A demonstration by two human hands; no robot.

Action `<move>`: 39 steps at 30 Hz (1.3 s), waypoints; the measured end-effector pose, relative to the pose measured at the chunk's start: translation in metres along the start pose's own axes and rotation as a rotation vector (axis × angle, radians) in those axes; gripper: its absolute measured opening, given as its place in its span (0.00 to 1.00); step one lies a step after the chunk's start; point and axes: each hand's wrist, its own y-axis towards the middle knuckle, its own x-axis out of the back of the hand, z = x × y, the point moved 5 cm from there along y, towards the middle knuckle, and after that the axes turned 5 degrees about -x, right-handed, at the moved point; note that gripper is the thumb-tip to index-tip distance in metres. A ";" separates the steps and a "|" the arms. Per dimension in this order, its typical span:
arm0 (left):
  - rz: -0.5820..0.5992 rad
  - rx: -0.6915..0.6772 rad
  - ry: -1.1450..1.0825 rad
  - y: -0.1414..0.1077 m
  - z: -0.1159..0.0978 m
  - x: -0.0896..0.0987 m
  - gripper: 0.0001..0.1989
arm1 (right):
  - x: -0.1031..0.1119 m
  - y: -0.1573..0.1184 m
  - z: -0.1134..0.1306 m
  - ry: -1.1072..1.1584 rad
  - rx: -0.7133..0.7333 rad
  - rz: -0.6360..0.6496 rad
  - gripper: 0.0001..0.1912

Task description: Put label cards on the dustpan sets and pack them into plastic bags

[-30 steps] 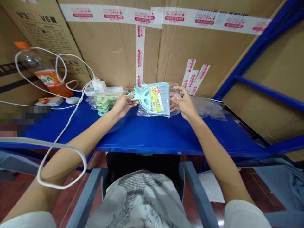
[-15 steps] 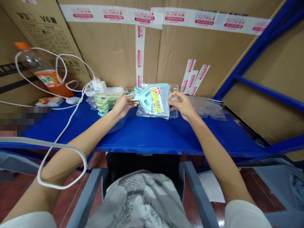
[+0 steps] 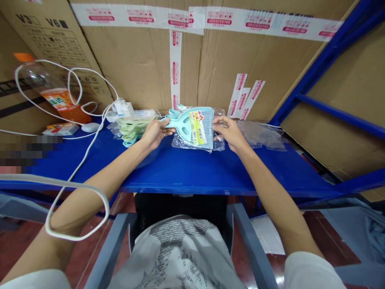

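With the left hand (image 3: 155,134), gripped a pale-blue dustpan (image 3: 208,127) by its handle; with the half-curled right hand (image 3: 230,132) at its ribbed edge, could not tell if pinching. Held it, heart-like cut-outs and yellow label (image 3: 197,127) upward, over clear plastic (image 3: 219,143) above the blue table (image 3: 192,170).

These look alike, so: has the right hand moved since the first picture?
Yes: the right hand now reaches lower and farther left of the slanted tape strips.

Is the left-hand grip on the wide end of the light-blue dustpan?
No, the left-hand grip is on the handle of the light-blue dustpan.
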 end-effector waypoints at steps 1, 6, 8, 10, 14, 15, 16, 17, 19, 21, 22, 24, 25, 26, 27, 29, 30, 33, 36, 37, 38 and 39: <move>0.000 0.000 0.003 0.000 0.000 0.000 0.13 | 0.001 0.001 -0.001 0.004 -0.005 -0.008 0.15; -0.002 -0.008 0.011 0.000 0.000 0.001 0.14 | -0.001 0.000 0.000 0.009 0.005 0.009 0.13; 0.002 -0.009 0.014 0.000 0.000 0.001 0.14 | -0.001 -0.002 0.003 0.015 0.017 0.010 0.11; 0.006 -0.012 0.018 0.000 0.000 0.001 0.13 | -0.002 -0.003 0.005 0.013 0.024 0.017 0.09; 0.010 -0.021 0.018 0.001 0.001 0.001 0.10 | -0.004 -0.004 0.004 -0.019 0.007 0.030 0.10; 0.009 -0.021 0.016 0.001 0.001 0.001 0.10 | -0.003 -0.003 0.004 -0.030 0.008 0.025 0.10; 0.009 -0.020 0.015 0.001 0.001 0.001 0.09 | -0.003 -0.002 0.003 -0.040 0.013 0.021 0.10; 0.008 -0.020 0.014 0.002 0.001 0.001 0.09 | -0.003 -0.002 0.002 -0.045 0.018 0.019 0.10; 0.008 -0.018 0.014 0.001 0.001 0.001 0.09 | -0.003 0.000 -0.001 -0.047 0.018 0.018 0.11; 0.008 -0.021 0.015 0.001 0.001 0.001 0.09 | -0.002 0.001 -0.003 -0.046 -0.002 0.013 0.11; 0.008 -0.022 0.016 0.001 0.001 0.001 0.10 | -0.002 0.001 -0.004 -0.046 -0.012 0.013 0.10; 0.008 -0.024 0.020 0.002 0.002 0.002 0.11 | -0.002 0.001 -0.005 -0.031 -0.019 0.029 0.09; 0.009 -0.024 0.022 0.002 0.002 0.002 0.12 | -0.003 0.000 -0.005 -0.014 -0.018 0.048 0.09; 0.010 -0.024 0.024 0.002 0.003 0.002 0.12 | -0.004 0.000 -0.005 0.007 -0.018 0.073 0.10; 0.011 -0.025 0.025 0.002 0.003 0.003 0.12 | -0.005 -0.001 -0.005 0.026 -0.020 0.102 0.11; 0.017 -0.025 0.032 0.003 0.004 0.003 0.12 | -0.007 0.000 -0.006 0.033 -0.019 0.153 0.12; 0.020 -0.025 0.036 0.003 0.005 0.003 0.12 | -0.007 0.000 -0.007 0.013 -0.003 0.165 0.13; 0.031 -0.027 0.037 0.003 0.006 0.001 0.11 | -0.006 0.004 -0.009 -0.108 0.095 0.154 0.13; 0.033 -0.023 0.013 0.001 0.005 -0.001 0.09 | -0.008 0.006 -0.012 -0.285 0.204 0.183 0.13; 0.025 -0.017 0.005 0.001 0.005 -0.001 0.08 | -0.010 0.006 -0.013 -0.337 0.242 0.197 0.14; 0.013 -0.007 0.001 0.000 0.005 -0.001 0.09 | -0.011 0.006 -0.013 -0.382 0.281 0.201 0.14; -0.001 0.005 0.000 0.000 0.004 -0.001 0.09 | -0.011 0.007 -0.012 -0.415 0.312 0.190 0.15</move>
